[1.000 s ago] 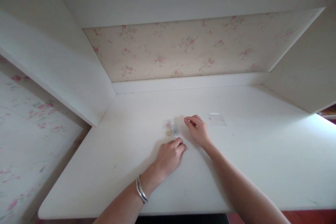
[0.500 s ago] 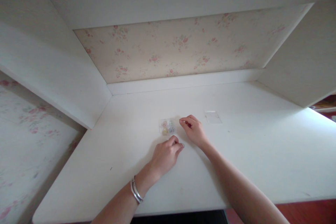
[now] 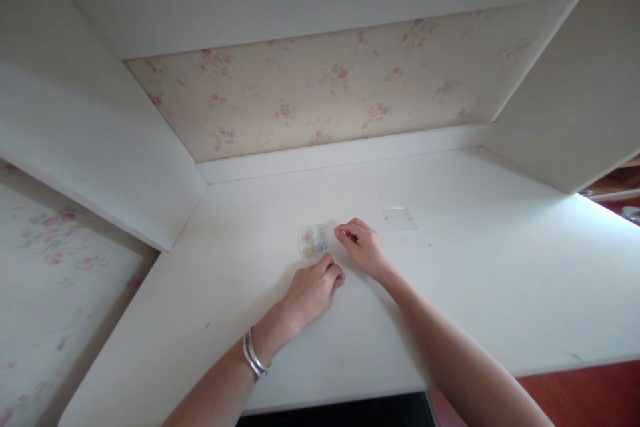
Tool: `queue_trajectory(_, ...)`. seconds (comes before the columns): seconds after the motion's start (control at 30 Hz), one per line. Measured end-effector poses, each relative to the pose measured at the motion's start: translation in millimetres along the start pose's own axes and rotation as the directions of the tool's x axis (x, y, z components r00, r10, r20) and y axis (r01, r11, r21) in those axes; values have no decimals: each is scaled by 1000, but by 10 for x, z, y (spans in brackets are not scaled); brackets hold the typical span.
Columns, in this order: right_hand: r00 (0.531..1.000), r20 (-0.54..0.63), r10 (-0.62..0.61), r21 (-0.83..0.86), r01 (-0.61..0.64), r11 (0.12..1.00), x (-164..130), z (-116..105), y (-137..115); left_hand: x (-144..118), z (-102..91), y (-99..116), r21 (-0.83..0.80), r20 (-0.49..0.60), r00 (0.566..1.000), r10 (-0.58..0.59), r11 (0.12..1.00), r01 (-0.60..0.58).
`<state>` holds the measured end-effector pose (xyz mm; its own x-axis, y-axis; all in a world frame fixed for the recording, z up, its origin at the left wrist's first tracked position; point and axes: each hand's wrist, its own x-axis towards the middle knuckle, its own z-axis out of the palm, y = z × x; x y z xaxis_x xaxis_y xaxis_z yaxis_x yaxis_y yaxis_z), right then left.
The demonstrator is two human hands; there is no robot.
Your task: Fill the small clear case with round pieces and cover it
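A small clear plastic box (image 3: pixel 303 241) with compartments lies on the white desk, with small colored pieces in it; they are too small to name. My left hand (image 3: pixel 311 288) rests just in front of the box, fingers curled and thumb drawn in against them. Whatever it may hold is hidden. To the right of the box is my right hand (image 3: pixel 364 248), its thumb and index finger pinched together. Anything between those fingertips is too small to make out. Behind and to the right, a flat clear plastic lid (image 3: pixel 400 218) lies apart from both hands.
The white desktop (image 3: pixel 465 267) is bounded by a left side panel (image 3: pixel 130 120), a right panel (image 3: pixel 565 93) and a low back ledge (image 3: pixel 350 150). A tiny dark thread-like mark (image 3: pixel 207 325) is at the left. A dark object (image 3: pixel 340 411) shows below the front edge.
The view has shifted slightly. My left thumb has drawn in closer to its curled fingers. My right hand keeps its pinch beside the box. Box and lid stay on the desk.
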<state>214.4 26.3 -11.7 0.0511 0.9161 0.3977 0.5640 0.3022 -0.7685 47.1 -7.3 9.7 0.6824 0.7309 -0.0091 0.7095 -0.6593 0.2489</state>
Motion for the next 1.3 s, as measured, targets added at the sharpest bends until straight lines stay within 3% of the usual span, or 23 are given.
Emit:
queue_trajectory(0.3,1000,-5,-4,2,4,1000,-8,-10,12,-5,-9,-21,20,-19,999,48,999,-47)
queue_trajectory(0.53,1000,-11,-4,27,4,1000,1,-24,19,202,-241,-306,-27,-199,972,-122,992,119)
queue_trajectory(0.77,1000,-11,8,10,-8,1000,6,-58,2,468,-270,-457,-49,-210,955,-208,978,203)
queue_trajectory(0.97,1000,-6,20,-20,-20,1000,10,-89,16,455,-257,-523,-88,-223,944,-241,970,227)
queue_trajectory(1.17,998,-56,32,-256,-46,966,31,-203,76,221,-315,-704,-268,-386,872,-300,941,205)
queue_trajectory(1.3,991,-127,36,-553,-101,827,45,-348,139,12,-233,-805,-405,-386,865,-320,901,153)
